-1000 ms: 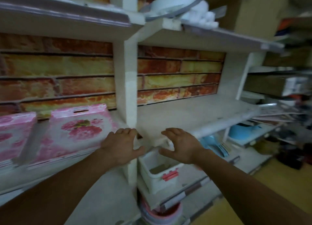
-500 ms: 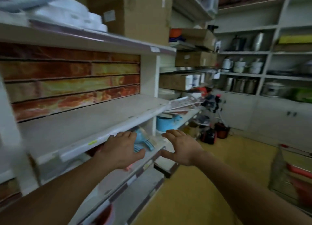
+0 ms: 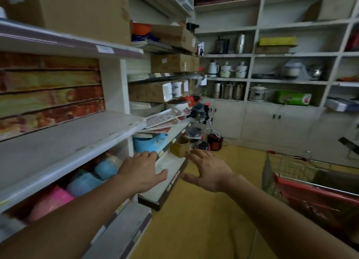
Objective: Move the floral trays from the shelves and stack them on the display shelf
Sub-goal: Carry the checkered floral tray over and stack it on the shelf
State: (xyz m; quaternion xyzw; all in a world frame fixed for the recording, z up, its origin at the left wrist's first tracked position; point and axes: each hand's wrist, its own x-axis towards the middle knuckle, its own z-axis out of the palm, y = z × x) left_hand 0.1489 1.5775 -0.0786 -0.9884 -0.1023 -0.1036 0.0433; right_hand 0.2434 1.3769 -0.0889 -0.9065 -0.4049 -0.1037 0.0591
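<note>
Head: blue tub (image 3: 149, 142) under trays (image 3: 163, 118).

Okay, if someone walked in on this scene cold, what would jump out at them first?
Probably the two bare hands held out mid-frame, the left hand and the right hand, both open and holding nothing. Next, the red shopping cart at the right edge on the yellow floor. Then the slanted stack of patterned trays jutting off a shelf beyond the hands.
</note>
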